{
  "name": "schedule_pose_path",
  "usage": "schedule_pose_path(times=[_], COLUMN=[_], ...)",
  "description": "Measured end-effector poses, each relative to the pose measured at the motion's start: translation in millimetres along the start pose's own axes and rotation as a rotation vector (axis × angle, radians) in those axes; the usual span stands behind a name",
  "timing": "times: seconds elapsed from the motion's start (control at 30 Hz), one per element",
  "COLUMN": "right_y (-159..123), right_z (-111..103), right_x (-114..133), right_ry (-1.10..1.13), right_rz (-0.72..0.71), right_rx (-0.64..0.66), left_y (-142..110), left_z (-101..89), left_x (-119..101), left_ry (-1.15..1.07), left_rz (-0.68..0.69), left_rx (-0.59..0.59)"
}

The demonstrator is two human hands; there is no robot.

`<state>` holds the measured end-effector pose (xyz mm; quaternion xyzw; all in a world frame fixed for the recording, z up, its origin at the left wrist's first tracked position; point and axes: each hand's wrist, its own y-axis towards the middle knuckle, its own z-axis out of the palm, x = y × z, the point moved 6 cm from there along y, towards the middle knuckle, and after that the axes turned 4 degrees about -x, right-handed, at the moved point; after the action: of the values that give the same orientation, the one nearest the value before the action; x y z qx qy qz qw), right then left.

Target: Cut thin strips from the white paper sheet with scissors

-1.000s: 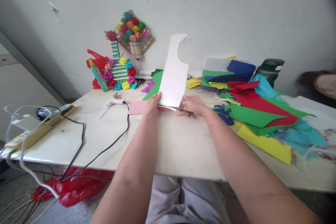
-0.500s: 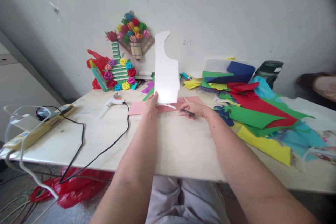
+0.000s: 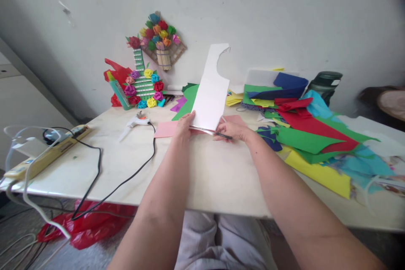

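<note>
Your pale tabletop (image 3: 228,177) carries a yellowish power strip (image 3: 47,152) at your far left, then a white glue gun (image 3: 136,123) whose black cord (image 3: 154,145) dips past the front edge. Ahead of you lies a pink sheet (image 3: 166,129); behind it, a green sheet (image 3: 190,99) and a purple piece (image 3: 179,104). To your right, coloured papers overlap in a heap, with a yellow sheet (image 3: 319,173) nearest you and a dark bottle (image 3: 324,86) standing behind.
</note>
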<state>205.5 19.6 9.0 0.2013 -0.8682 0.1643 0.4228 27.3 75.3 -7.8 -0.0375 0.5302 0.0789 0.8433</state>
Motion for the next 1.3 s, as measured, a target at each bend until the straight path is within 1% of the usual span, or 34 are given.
schedule_pose_path(times=[0.37,0.53,0.7,0.8,0.9,1.07,1.13,1.3], right_y=[-1,-2,-1,0,-2,-9,-11,-12], right_z=[-1,-2,-3,-3,-4,-11,-16,-38], right_x=[9,11,12,11,8,1,0,-6], right_ry=[-0.035,-0.040,-0.053,-0.063,-0.047,-0.005,0.025,0.040], right_rz=[-0.046,-0.034,-0.021,-0.018,0.014,0.086,0.093,0.057], right_rx=[-0.004,-0.001,-0.009,-0.019,-0.040,-0.075,-0.116,-0.347], left_y=[-8,-8,-7,-5,-2,-1,-1,2], left_z=[4.3,4.5,3.2,1.4,-0.5,-6.5,-9.1,-13.9], left_x=[-4,-5,-3,-1,-1,-9,-11,-14], left_ry=[0.021,0.016,0.016,-0.007,-0.053,-0.151,-0.177,-0.170], left_rz=[-0.021,-0.007,-0.025,-0.018,0.016,0.081,0.098,0.133], left_rx=[0.008,0.007,0.014,-0.004,-0.028,-0.109,-0.140,-0.217])
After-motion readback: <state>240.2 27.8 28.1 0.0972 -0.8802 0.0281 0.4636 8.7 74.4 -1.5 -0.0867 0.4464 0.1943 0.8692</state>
